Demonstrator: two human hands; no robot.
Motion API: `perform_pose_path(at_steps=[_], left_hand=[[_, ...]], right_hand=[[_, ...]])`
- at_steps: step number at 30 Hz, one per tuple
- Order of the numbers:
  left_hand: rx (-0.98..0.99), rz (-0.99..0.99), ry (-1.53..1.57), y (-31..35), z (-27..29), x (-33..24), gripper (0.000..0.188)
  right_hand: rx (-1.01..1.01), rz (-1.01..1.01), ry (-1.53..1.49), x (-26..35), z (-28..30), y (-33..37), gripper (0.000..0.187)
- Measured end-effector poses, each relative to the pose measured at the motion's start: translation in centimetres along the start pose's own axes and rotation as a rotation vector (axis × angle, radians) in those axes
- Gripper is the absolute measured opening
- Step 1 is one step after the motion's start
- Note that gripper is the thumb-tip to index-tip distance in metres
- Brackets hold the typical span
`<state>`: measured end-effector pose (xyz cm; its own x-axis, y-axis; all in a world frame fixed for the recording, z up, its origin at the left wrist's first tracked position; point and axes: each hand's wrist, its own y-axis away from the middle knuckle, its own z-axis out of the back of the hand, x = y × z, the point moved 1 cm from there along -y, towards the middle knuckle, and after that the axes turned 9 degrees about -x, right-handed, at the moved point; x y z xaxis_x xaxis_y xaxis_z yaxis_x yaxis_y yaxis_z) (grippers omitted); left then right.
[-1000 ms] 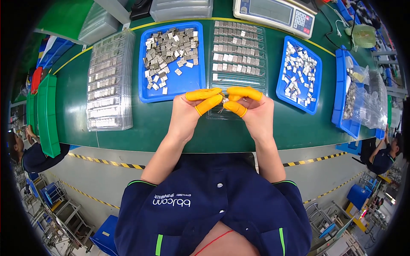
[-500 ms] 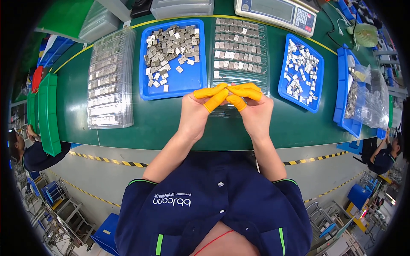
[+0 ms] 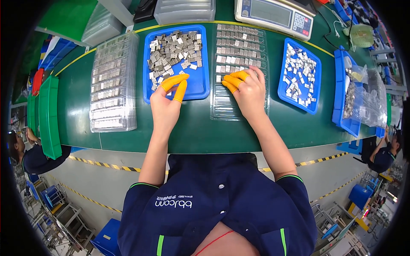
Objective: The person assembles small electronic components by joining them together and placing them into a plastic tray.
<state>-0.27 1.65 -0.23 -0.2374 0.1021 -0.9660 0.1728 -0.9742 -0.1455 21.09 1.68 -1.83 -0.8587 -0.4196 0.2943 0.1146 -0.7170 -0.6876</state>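
Note:
My left hand (image 3: 166, 102), with yellow finger covers, hangs over the near right part of a blue tray (image 3: 197, 87) piled with small flat silver-grey rectangular pieces (image 3: 171, 51). Its thumb and forefinger come together at the tips; anything between them is hidden. My right hand (image 3: 247, 91), with the same covers, reaches over a clear ribbed plastic tray (image 3: 224, 109) holding rows of small silver-white pieces (image 3: 237, 59). Its covered fingertips are pinched close at the nearest filled row, beside a single piece (image 3: 218, 78) at the row's left end. What they grip does not show.
A stack of filled clear trays (image 3: 113, 85) stands at left, beside green bins (image 3: 50, 119). Rightward lie a blue tray (image 3: 294, 104) of small white parts and a blue bin (image 3: 339, 91) with plastic bags. A scale (image 3: 273, 17) sits at the back.
My hands were together in front of the clear tray and have parted. The left moved left to the blue tray; the right moved slightly up over the clear tray's rows.

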Motion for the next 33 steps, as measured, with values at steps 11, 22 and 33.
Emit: perform_pose_path(at_steps=[11,22,33], left_hand=[[-0.036,-0.260,-0.732,-3.2,0.7,-0.4,0.021],[0.064,-0.264,-0.791,-3.9,-0.2,0.4,0.024],[0.100,-0.001,-0.395,-4.0,-0.8,1.2,0.015]], right_hand=[[-0.111,-0.129,0.040,-1.2,2.9,-0.1,0.021],[0.129,-0.807,0.302,-11.8,9.6,3.1,0.029],[-0.062,-0.768,0.327,-12.6,10.3,3.4,0.018]])
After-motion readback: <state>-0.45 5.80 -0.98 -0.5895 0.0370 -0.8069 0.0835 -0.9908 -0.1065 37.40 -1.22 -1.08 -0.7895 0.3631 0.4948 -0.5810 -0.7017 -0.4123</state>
